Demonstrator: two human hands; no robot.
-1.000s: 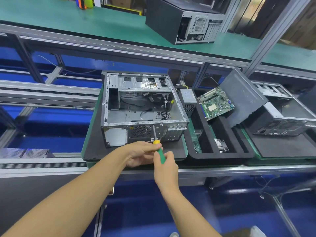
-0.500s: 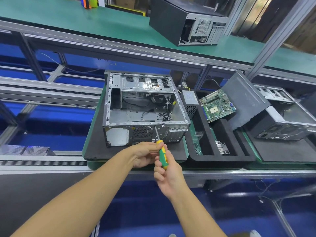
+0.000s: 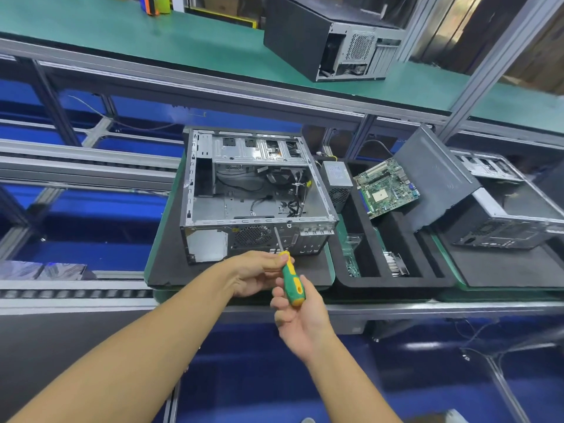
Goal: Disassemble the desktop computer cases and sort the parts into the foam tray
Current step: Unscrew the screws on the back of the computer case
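Observation:
An open grey computer case lies on a black mat, its rear panel facing me. A green and yellow screwdriver points up at that rear panel. My right hand grips its handle from below. My left hand pinches the top of the handle near the shaft. To the right sits the black foam tray, holding a green motherboard, a grey power supply and small parts in its slots.
A dark side panel leans between the tray and a second opened case at the right. A third case stands on the green upper shelf. Metal frame rails run along the front and left.
The right hand has slid lower on the screwdriver handle, baring more of the green and yellow grip. The left hand stays at its top. The view has shifted slightly.

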